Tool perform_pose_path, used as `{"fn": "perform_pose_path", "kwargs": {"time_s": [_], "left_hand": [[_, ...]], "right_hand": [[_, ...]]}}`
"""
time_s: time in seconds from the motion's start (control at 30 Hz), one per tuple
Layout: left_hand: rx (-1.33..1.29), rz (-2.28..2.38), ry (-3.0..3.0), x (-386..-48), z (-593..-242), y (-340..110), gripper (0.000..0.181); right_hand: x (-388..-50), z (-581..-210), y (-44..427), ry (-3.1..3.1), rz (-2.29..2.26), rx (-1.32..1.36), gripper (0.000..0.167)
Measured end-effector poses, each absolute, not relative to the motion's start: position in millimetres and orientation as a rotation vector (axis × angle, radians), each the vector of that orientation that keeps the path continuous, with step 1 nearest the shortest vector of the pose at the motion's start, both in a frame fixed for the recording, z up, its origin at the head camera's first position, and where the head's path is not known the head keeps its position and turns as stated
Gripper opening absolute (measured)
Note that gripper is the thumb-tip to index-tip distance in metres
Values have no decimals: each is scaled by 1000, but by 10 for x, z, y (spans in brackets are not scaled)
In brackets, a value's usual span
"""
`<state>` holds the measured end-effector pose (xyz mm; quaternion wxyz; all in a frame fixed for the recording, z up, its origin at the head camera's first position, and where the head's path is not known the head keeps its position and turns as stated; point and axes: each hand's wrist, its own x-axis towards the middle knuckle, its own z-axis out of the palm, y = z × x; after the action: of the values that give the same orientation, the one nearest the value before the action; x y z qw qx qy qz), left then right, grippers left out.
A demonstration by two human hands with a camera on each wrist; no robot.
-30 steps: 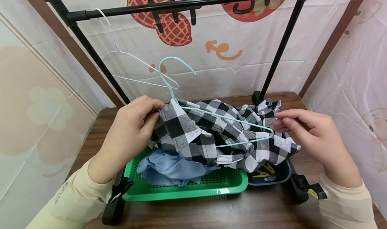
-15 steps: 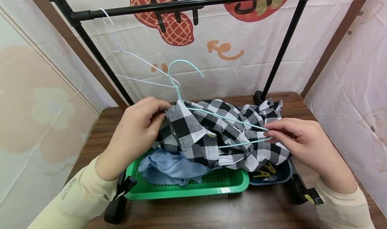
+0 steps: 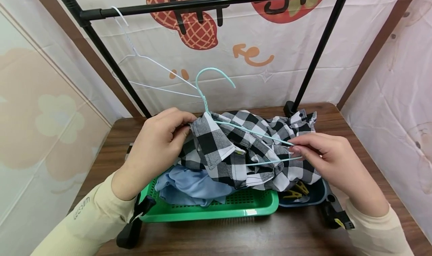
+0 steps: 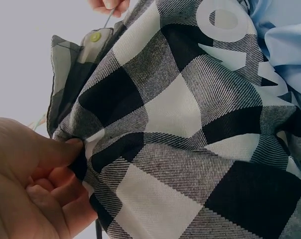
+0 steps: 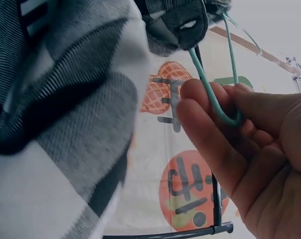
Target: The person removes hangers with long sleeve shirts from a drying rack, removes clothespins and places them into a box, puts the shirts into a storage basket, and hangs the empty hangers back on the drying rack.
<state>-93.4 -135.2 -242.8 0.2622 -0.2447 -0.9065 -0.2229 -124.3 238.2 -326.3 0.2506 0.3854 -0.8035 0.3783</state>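
Note:
A black-and-white checked shirt [image 3: 219, 145] is bunched above the table, its collar side toward my left hand [image 3: 158, 149]. That hand pinches the fabric between thumb and fingers, as the left wrist view also shows for the shirt [image 4: 160, 189]. A mint-green wire hanger [image 3: 204, 100] sits partly inside the shirt, hook pointing up. Its left arm is hidden by cloth, while the right arm lies bare. My right hand [image 3: 325, 154] pinches the hanger's right end; in the right wrist view the hanger's bend [image 5: 225, 119] lies between thumb and fingers.
A black rack bar [image 3: 189, 4] spans the back, with a white hanger [image 3: 135, 53] at its left. Below the shirt stands a green basket [image 3: 209, 215] with a light blue cloth [image 3: 192, 186]. Beside it, a dark blue bin [image 3: 312, 199] holds yellow clips [image 3: 297, 191].
My right hand has moved left from beside the hanger and taken hold of its right end. The hanger's hook and my left hand with the shirt collar have shifted slightly right.

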Motion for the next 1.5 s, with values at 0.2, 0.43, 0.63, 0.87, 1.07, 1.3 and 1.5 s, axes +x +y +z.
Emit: {"fn": "perform_pose_path", "kwargs": {"time_s": [0.2, 0.43, 0.63, 0.87, 1.07, 1.3, 1.5], "left_hand": [[-670, -608, -2465, -920, -2415, -1358, 22], [-639, -643, -2520, -905, -2374, -1400, 26], [-616, -635, -2544, -892, -2355, -1425, 26], [-613, -636, -2534, -891, -2376, -1474, 26], [-619, -599, -2526, -891, -2406, -1523, 21], [-610, -591, -2518, -893, -2428, -1569, 20], [-613, -602, -2516, -893, -2431, -1605, 20]], "right_hand": [[-1229, -3265, 2314, -2160, 943, 922, 36], [-1198, -3224, 2328, -2173, 911, 758, 27], [-1190, -3199, 2365, -2175, 940, 702, 26], [-1209, -3195, 2386, -2150, 964, 691, 22], [-1225, -3207, 2404, -2144, 970, 650, 22], [-1226, -3197, 2427, -2152, 975, 617, 19], [-1255, -3195, 2473, -2161, 977, 629, 15]]}}
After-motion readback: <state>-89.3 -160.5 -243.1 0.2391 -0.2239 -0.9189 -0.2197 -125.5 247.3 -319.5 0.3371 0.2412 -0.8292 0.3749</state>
